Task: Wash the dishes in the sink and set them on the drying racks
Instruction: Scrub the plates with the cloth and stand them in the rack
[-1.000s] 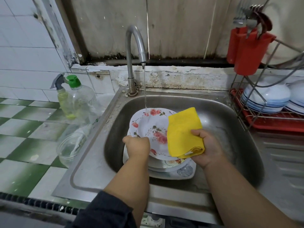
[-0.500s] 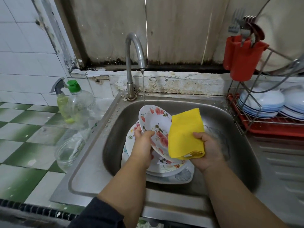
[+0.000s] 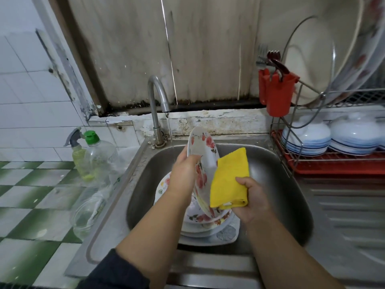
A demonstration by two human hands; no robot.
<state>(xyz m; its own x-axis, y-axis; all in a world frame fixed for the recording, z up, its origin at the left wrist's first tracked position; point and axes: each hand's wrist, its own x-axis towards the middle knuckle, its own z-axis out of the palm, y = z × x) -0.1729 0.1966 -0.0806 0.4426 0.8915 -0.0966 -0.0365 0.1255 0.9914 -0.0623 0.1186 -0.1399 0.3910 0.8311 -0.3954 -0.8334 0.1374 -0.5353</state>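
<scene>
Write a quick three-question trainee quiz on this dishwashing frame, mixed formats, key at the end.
1. True or false: the tap is running.
2. Which hand holds the yellow cloth? A) left hand B) right hand C) neither
3. Fill in: the floral plate is held on edge above the ____ of dishes in the sink.

Key
1. True; a thin stream falls from the spout.
2. B; the left hand grips the floral plate.
3. Stack.
</scene>
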